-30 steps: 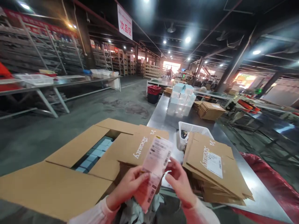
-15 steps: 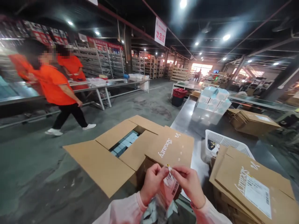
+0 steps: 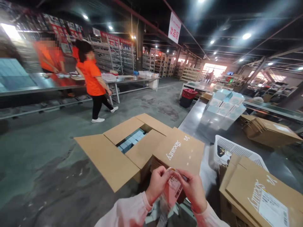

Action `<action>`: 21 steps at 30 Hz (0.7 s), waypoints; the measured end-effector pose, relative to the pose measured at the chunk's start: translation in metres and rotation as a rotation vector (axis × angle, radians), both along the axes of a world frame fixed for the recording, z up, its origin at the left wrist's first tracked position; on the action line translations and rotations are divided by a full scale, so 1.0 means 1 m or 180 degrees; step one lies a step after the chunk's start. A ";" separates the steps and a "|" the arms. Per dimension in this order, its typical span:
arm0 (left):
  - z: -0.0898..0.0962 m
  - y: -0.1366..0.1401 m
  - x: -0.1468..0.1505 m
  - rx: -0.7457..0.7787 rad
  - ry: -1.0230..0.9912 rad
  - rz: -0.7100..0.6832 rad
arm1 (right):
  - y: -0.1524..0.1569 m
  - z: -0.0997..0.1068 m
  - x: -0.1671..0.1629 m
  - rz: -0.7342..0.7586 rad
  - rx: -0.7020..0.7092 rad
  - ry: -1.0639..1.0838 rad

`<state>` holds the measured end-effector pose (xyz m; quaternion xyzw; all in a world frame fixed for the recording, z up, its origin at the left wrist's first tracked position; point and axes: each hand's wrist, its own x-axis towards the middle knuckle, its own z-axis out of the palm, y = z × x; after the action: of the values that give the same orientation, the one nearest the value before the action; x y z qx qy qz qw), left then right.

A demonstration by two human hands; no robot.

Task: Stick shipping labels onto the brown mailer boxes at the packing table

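Note:
Both hands pinch the top edge of a clear plastic bag [image 3: 170, 193] with a pinkish content and a barcode label. My left hand [image 3: 158, 182] grips the bag's upper left, thumb against fingers. My right hand [image 3: 193, 189] pinches the same edge from the right, the fingertips nearly meeting. Just beyond my hands lies a stack of flattened cardboard cartons [image 3: 181, 146] with white lettering. To its left stands an open cardboard box [image 3: 113, 164], flaps partly folded out, with light-blue small boxes [image 3: 132, 140] inside. Crumpled pale scraps [image 3: 155, 211] show below the bag.
Right of my hands, a metal table [image 3: 193, 116] carries a white plastic basket [image 3: 239, 149], labelled cartons [image 3: 272, 201] and wrapped light-blue boxes [image 3: 224, 105]. A black bin with a red liner [image 3: 188, 97] stands beyond. People in orange shirts [image 3: 93, 78] are by a long table at left.
The view has turned slightly left, so the surroundings sit further right. A person in orange has walked rightward along the long table. My hands keep pinching the bag's top edge.

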<state>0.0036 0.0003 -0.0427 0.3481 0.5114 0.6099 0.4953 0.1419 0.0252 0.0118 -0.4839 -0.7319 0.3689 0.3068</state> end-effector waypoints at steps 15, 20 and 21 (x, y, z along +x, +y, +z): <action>-0.006 -0.001 -0.012 0.0023 -0.0463 0.0307 | 0.021 -0.007 -0.015 0.0339 -0.0386 0.0166; -0.016 -0.001 -0.016 -0.0312 -0.0828 -0.1468 | 0.047 -0.007 0.003 -0.0036 0.0409 -0.0080; -0.021 -0.002 -0.014 -0.0370 -0.0894 -0.1667 | 0.062 -0.006 0.008 -0.0093 0.0518 -0.0244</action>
<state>-0.0105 -0.0016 -0.0638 0.3514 0.3648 0.4734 0.7206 0.1501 0.0876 0.0055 -0.4817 -0.7635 0.2849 0.3223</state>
